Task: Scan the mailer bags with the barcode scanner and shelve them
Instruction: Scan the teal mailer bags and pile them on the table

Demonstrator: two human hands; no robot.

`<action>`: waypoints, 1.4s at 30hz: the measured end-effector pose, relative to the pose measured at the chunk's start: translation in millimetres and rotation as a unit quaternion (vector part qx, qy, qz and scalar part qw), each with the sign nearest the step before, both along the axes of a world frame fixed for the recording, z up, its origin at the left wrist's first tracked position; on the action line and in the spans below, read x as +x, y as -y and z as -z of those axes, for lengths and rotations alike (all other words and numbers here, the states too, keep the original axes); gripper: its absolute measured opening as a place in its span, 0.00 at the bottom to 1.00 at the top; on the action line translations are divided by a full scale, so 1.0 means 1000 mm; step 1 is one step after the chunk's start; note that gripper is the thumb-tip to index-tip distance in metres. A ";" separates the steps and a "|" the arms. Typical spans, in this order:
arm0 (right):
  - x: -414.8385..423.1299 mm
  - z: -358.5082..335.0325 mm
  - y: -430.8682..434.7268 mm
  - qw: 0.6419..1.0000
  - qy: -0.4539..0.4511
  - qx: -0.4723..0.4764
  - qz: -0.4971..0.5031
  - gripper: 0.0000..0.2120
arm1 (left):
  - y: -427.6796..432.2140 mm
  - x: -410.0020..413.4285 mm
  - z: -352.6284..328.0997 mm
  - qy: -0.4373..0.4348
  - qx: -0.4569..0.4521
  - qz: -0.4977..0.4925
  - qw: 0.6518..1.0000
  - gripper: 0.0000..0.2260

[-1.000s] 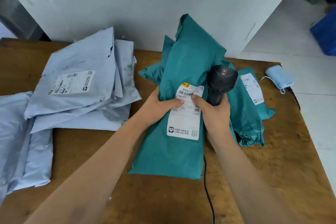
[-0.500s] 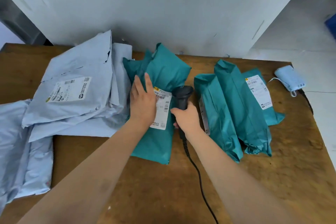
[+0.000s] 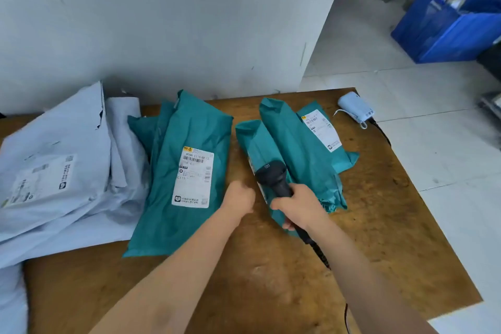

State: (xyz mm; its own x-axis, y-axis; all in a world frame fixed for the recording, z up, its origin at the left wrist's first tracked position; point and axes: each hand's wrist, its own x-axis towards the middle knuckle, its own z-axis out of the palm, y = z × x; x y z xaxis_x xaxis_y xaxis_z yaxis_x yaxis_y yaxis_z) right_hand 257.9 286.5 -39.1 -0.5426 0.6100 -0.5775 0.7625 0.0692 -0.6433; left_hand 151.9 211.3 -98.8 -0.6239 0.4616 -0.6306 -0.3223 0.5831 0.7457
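The black barcode scanner [image 3: 273,175] was gripped in the right hand [image 3: 301,205] above a teal plastic mailer bag [image 3: 250,141] on the brown wooden table [image 3: 271,279]; the left hand [image 3: 240,198] was curled, empty, beside it.

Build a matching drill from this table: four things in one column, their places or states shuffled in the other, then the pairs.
1 barcode scanner
2 labelled teal mailer
3 grey mailers
4 pale blue device

A far right corner of the table
B piled at the left end
C gripped by the right hand
D flat, label up, in the middle

Pairs: 1-C, 2-D, 3-B, 4-A
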 end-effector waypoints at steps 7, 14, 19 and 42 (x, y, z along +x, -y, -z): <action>0.024 0.012 0.000 0.996 -0.030 0.063 0.062 0.11 | 0.003 0.051 0.024 0.197 0.007 -0.098 0.976 0.07; 0.066 -0.004 0.004 0.952 -0.171 -0.135 0.214 0.06 | 0.059 0.062 0.027 0.327 0.238 -0.129 0.905 0.38; 0.088 0.000 0.042 0.916 -0.227 -0.232 0.237 0.06 | 0.097 0.069 0.007 0.348 0.330 -0.026 0.877 0.38; 0.102 -0.014 0.249 0.948 -0.169 -0.213 0.165 0.03 | 0.256 0.114 0.044 0.160 0.177 -0.068 0.969 0.22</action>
